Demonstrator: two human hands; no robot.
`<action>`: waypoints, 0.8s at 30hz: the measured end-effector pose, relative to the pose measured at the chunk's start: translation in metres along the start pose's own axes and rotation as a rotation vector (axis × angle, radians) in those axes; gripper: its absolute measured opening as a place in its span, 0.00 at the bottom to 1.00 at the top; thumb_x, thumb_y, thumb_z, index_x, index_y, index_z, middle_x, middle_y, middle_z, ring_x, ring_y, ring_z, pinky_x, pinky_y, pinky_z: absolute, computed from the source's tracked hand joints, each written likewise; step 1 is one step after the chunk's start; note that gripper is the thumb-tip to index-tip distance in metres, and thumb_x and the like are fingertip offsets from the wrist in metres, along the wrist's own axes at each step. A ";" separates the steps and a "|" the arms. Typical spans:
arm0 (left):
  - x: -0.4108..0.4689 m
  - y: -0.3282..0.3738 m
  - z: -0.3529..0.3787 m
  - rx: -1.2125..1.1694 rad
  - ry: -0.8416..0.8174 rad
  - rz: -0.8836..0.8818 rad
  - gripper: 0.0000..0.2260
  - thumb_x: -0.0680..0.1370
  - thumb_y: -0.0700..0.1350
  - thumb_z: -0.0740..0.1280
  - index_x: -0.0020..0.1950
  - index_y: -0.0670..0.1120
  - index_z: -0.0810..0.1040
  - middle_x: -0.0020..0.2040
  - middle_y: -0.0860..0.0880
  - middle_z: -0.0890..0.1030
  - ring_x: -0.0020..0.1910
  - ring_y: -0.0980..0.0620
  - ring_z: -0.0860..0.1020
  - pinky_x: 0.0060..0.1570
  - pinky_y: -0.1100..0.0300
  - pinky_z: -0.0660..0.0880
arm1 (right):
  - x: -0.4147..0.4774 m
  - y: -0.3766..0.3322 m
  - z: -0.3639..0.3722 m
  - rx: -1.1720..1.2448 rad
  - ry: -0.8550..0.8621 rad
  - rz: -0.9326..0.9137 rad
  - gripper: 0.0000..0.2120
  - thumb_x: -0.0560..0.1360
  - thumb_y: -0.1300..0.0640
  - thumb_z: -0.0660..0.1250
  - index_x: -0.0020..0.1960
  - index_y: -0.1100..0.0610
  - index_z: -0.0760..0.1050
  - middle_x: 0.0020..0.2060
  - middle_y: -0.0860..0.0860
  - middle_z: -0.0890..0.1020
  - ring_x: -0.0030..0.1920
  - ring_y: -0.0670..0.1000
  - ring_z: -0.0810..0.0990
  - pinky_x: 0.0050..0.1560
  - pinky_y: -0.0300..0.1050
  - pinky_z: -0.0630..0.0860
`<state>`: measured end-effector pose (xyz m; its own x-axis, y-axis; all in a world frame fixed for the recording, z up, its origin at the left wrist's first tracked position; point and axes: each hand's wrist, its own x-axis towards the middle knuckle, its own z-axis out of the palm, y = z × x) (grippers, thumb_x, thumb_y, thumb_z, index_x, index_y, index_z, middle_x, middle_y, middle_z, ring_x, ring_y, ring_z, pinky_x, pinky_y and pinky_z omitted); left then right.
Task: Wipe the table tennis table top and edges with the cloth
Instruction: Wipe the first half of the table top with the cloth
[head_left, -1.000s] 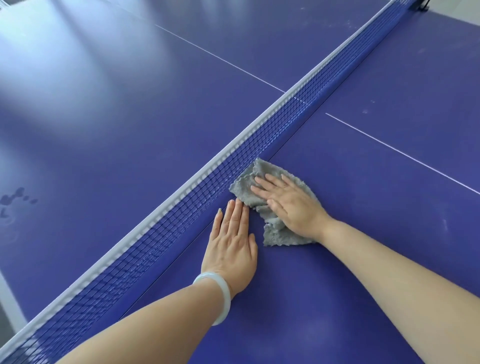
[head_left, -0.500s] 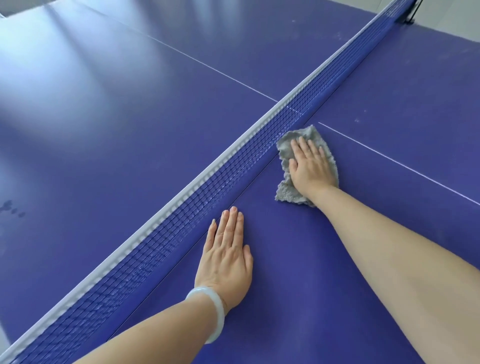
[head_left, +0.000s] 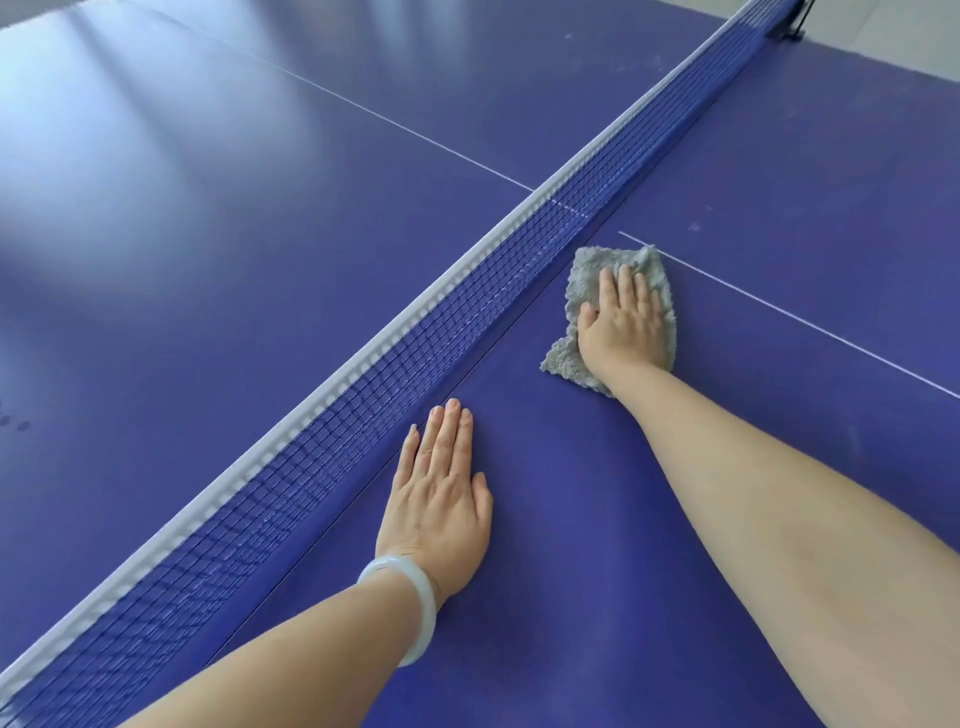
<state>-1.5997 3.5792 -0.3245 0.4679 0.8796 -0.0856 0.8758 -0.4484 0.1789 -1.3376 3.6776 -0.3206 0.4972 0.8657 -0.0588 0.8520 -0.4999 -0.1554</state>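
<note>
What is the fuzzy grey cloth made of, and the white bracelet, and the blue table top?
The cloth looks like microfibre or terry: grey, fluffy, with nubbly edges. The bracelet may be jade, glass or plastic: pale, smooth, slightly see-through; I cannot tell which. The table top looks like painted board, smooth and semi-matte: soft glare spreads across it.

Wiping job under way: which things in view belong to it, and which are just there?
In the job:
- grey cloth
- right hand, pressing the cloth flat
- table top
- left hand, flat on the table top

Just there:
- net
- white bangle on the left wrist
</note>
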 end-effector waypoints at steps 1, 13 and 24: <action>0.000 0.001 0.000 0.003 0.001 -0.003 0.28 0.80 0.51 0.39 0.79 0.46 0.33 0.78 0.51 0.31 0.74 0.55 0.27 0.73 0.56 0.27 | -0.005 0.010 0.000 -0.015 0.006 -0.015 0.28 0.83 0.47 0.46 0.81 0.53 0.46 0.81 0.52 0.46 0.80 0.52 0.43 0.79 0.51 0.40; 0.001 0.001 -0.004 -0.044 0.019 -0.005 0.28 0.82 0.50 0.44 0.80 0.46 0.36 0.77 0.53 0.32 0.76 0.56 0.31 0.75 0.55 0.31 | -0.132 0.014 0.008 -0.019 -0.001 -0.167 0.29 0.82 0.46 0.44 0.81 0.54 0.46 0.80 0.52 0.46 0.80 0.52 0.44 0.79 0.52 0.42; -0.002 0.001 -0.003 -0.041 0.053 0.058 0.26 0.84 0.46 0.47 0.81 0.44 0.45 0.81 0.51 0.43 0.78 0.54 0.38 0.75 0.58 0.34 | -0.138 0.106 -0.005 -0.045 0.044 0.141 0.29 0.83 0.47 0.44 0.81 0.52 0.44 0.81 0.49 0.45 0.80 0.49 0.43 0.80 0.50 0.42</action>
<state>-1.5995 3.5776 -0.3209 0.5100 0.8599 -0.0218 0.8410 -0.4931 0.2224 -1.3148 3.5048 -0.3240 0.6183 0.7852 -0.0334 0.7793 -0.6180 -0.1040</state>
